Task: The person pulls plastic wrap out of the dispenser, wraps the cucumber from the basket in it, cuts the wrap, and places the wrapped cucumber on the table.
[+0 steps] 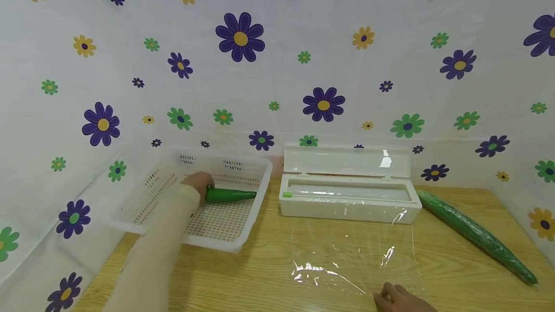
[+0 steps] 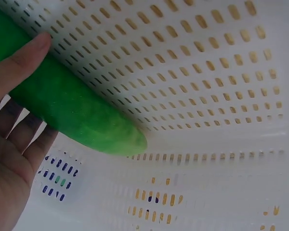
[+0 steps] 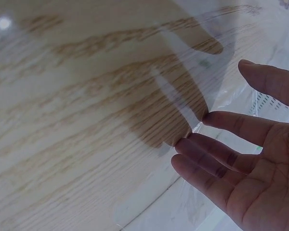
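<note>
My left hand (image 1: 200, 183) is inside the white plastic basket (image 1: 237, 244) and grips a green cucumber (image 1: 230, 195). In the left wrist view the thumb lies over the cucumber (image 2: 82, 110) and the fingers pass beneath it. A sheet of clear cling film (image 1: 329, 259) stretches over the table from a white film dispenser box (image 1: 347, 210), whose lid stands up. Near the film's front edge is my right hand (image 1: 401, 298). Seen from the right wrist, the fingertips of that hand (image 3: 245, 159) touch the film, fingers nearly straight and thumb apart.
A second cucumber (image 1: 477, 235), wrapped in shiny film, lies at the right of the wooden table (image 1: 243, 283). The dispenser's green slider (image 1: 287, 194) sits at its left end. Behind everything hangs a white flowered sheet (image 1: 277, 76).
</note>
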Tool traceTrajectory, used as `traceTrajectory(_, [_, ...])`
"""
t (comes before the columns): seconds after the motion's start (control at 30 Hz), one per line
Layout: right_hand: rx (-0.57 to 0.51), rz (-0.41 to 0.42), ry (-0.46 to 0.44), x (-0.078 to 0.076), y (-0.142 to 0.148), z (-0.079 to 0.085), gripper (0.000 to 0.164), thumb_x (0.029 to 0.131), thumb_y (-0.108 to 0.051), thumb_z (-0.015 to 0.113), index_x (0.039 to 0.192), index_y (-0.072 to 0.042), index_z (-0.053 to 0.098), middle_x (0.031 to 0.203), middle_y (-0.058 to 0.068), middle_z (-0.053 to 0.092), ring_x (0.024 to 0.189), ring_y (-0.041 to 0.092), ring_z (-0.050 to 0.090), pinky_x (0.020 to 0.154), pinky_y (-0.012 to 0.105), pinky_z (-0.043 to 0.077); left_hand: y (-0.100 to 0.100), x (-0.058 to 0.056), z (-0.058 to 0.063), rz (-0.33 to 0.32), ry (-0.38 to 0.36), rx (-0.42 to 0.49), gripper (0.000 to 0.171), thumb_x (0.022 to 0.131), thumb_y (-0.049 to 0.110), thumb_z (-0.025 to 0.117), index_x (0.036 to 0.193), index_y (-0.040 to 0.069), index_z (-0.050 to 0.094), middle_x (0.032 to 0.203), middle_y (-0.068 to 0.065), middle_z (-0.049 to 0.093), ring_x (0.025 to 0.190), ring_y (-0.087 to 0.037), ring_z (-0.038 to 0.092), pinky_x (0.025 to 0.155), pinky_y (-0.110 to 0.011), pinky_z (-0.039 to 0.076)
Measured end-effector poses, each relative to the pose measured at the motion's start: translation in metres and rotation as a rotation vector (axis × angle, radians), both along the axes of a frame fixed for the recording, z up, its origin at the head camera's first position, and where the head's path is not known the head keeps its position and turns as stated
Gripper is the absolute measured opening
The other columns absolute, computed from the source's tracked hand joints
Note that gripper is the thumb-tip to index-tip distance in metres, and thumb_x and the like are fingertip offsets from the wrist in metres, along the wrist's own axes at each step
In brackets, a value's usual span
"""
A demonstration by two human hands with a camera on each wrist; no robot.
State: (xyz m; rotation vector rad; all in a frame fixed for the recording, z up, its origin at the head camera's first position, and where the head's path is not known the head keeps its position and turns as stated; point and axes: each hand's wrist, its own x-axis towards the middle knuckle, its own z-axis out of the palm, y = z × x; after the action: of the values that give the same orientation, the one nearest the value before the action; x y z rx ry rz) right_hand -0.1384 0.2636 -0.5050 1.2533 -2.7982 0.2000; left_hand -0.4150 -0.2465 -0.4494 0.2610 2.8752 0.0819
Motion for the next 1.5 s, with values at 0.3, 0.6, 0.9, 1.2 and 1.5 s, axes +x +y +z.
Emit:
traceTrajectory(0.3, [0.072, -0.087, -0.165, -0.001, -0.004, 0.006, 0.052, 0.088, -0.049, 0.057, 0.104, 0.0, 0.067, 0.083, 0.001, 0.047, 0.07, 0.012, 0.051, 0.055, 0.019, 0.045, -0.009, 0.0, 0.037, -0.02, 0.022, 0.009, 0.038, 0.065, -0.002, 0.08, 0.102, 0.0, 0.07, 0.096, -0.013, 0.07, 0.085, -0.024, 0.062, 0.085, -0.045, 0.051])
traceTrajectory(0.6, [0.056, -0.073, -0.11, 0.002, -0.005, 0.006, 0.054, 0.088, -0.051, 0.056, 0.102, 0.0, 0.067, 0.083, 0.001, 0.046, 0.069, 0.014, 0.051, 0.051, 0.018, 0.042, 0.008, 0.01, 0.098, -0.031, 0.165, 0.033, 0.033, 0.069, 0.0, 0.077, 0.1, -0.007, 0.068, 0.093, -0.018, 0.069, 0.079, -0.026, 0.061, 0.08, -0.047, 0.052])
traceTrajectory(0.9, [0.057, -0.07, -0.117, 0.002, -0.005, 0.006, 0.051, 0.087, -0.051, 0.057, 0.1, -0.002, 0.065, 0.082, 0.001, 0.046, 0.069, 0.013, 0.051, 0.051, 0.018, 0.042, 0.075, 0.064, 0.167, -0.072, 0.232, 0.03, 0.04, 0.071, 0.004, 0.076, 0.107, -0.006, 0.062, 0.098, -0.02, 0.068, 0.082, -0.028, 0.062, 0.077, -0.046, 0.052])
traceTrajectory(1.2, [0.077, -0.053, -0.087, 0.004, -0.003, 0.009, 0.061, 0.088, -0.058, 0.051, 0.103, -0.001, 0.065, 0.085, 0.001, 0.044, 0.073, 0.017, 0.052, 0.052, 0.018, 0.043, 0.171, 0.133, 0.174, -0.266, 0.102, 0.234, 0.051, 0.069, 0.024, 0.082, 0.114, 0.01, 0.063, 0.105, -0.007, 0.069, 0.089, -0.018, 0.064, 0.082, -0.035, 0.052])
traceTrajectory(1.5, [0.142, -0.206, -0.304, 0.006, -0.013, 0.02, 0.069, 0.079, -0.063, 0.06, 0.114, -0.003, 0.062, 0.093, 0.001, 0.049, 0.078, 0.014, 0.05, 0.059, 0.023, 0.047, 0.26, 0.17, 0.124, -0.452, -0.087, 0.303, 0.05, 0.071, 0.031, 0.081, 0.116, 0.013, 0.066, 0.108, -0.002, 0.071, 0.092, -0.01, 0.065, 0.078, -0.022, 0.05])
